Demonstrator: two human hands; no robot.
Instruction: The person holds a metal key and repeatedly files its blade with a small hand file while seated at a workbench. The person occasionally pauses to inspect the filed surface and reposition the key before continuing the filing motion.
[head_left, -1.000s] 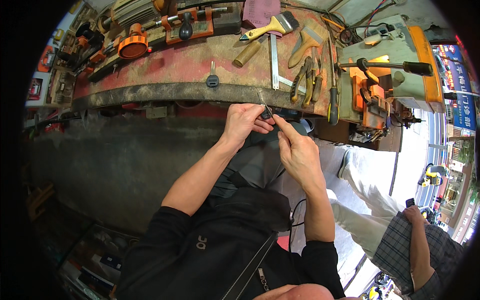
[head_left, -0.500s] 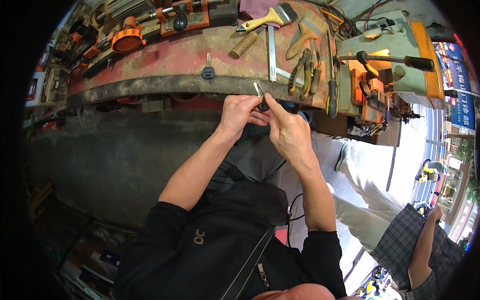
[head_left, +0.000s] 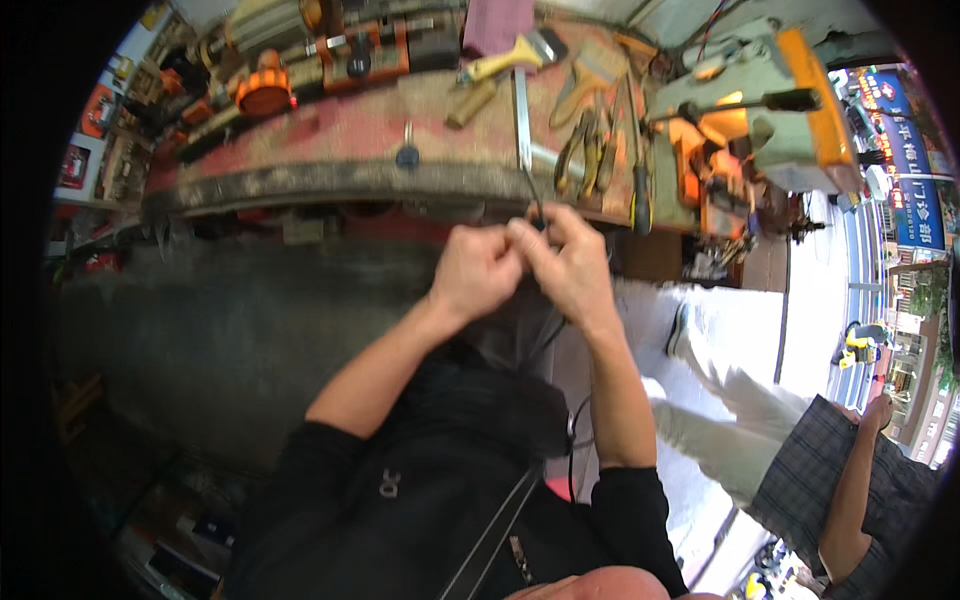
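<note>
In front of the bench's edge, my two closed hands meet. Thumb and fingers of my right hand (head_left: 572,262) grip a slim dark thing with a narrow blade-like end (head_left: 536,198) pointing up and away; motion blur hides its exact kind. My left hand (head_left: 474,268) is curled against the right one's fingertips, and what it holds, if anything, is hidden. Beyond them a key with a round black head (head_left: 407,156) lies on the bench (head_left: 340,150), its metal shaft pointing away. A steel ruler-like strip (head_left: 522,118) lies just past my right hand.
Several pliers (head_left: 590,150), a screwdriver (head_left: 641,190) and two brushes (head_left: 585,82) lie at the bench's right. Key-cutting machines stand far left (head_left: 264,92) and right (head_left: 715,150). A person in a checked garment (head_left: 800,480) stands to my right.
Both hands have drawn slightly nearer to me, the left curling tighter with its fingers tucked in. My right thumb now lies across toward the left hand. The whole view has shifted and blurred a little.
</note>
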